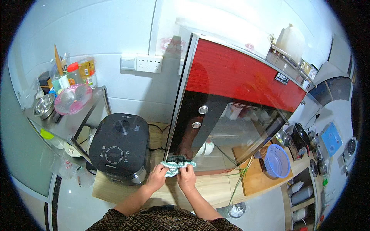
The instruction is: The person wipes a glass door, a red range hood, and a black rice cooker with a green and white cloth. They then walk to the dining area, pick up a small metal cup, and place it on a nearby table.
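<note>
Between my two hands is a bunched green-and-white striped cloth (175, 165). My left hand (157, 178) grips its left end, with the fingers closed on it. At the cloth's right end my right hand (186, 178) pinches it the same way. Both hands are over the front of the wooden counter (169, 194), close to the lower left corner of a red and black cabinet (246, 73) with a glass door. A black rice cooker (120, 144) stands just left of my left hand. The folds hide most of my fingertips.
A steel shelf (86, 109) at the left carries a metal bowl (44, 106), a pink-rimmed clear bowl (73, 99) and jars. Right of the cabinet, a purple basket (278, 161) rests on a wooden board (252, 181) beside green stalks (241, 177). Below is a bin (236, 210).
</note>
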Motion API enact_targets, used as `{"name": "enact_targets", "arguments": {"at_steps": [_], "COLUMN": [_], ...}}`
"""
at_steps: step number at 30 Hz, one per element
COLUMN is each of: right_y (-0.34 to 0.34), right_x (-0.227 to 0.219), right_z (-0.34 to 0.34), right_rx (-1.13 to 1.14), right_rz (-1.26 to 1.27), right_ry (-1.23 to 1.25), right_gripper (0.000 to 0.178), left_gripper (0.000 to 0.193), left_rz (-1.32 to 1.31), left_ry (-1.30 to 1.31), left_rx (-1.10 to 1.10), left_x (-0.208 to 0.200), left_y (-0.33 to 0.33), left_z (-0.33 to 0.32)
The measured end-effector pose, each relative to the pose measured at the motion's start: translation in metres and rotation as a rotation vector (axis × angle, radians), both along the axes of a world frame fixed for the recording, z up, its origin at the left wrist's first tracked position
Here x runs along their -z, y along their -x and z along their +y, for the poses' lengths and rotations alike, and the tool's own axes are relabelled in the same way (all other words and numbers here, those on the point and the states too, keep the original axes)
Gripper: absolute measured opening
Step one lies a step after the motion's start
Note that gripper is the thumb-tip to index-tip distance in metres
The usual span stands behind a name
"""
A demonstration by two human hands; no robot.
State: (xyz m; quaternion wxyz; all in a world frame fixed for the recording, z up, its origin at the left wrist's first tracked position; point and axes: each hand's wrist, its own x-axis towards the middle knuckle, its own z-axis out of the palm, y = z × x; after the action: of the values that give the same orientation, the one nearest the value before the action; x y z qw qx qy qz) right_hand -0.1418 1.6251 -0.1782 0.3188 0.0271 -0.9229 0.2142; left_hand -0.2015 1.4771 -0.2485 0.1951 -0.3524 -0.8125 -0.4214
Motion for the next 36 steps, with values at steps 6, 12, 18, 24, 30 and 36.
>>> {"name": "enact_targets", "arguments": {"at_steps": [6,12,18,24,30,36], "right_y": [0.0,0.011,0.019,0.008,0.007,0.013], "right_x": [-0.044,-0.154,-0.106,-0.051,-0.128,-0.172], "right_z": [0.004,0.012,0.021,0.041,0.056,0.05], "right_rx": [0.004,0.024,-0.038,-0.104,0.014,0.011], "right_rz": [0.114,0.454,0.442,0.314,0.476,0.552], "right_ry": [-0.001,0.023,-0.085,-0.15,-0.148,-0.183], "right_gripper": [0.029,0.039,0.041,0.032,0.035,0.042], "left_gripper": [0.026,0.038,0.031,0.023,0.028,0.027], "left_rz": [0.052,0.46,0.373,0.305,0.525,0.566], "left_ry": [-0.12,-0.234,-0.121,0.062,0.003,0.0], "left_rx": [-0.036,-0.181,-0.201,-0.121,-0.187,-0.314], "left_x": [-0.031,-0.208,-0.161,-0.1,-0.191,-0.214], "left_y": [0.002,-0.008,-0.006,-0.011,-0.025,-0.021], "left_z": [0.003,0.016,0.028,0.02,0.03,0.048]}}
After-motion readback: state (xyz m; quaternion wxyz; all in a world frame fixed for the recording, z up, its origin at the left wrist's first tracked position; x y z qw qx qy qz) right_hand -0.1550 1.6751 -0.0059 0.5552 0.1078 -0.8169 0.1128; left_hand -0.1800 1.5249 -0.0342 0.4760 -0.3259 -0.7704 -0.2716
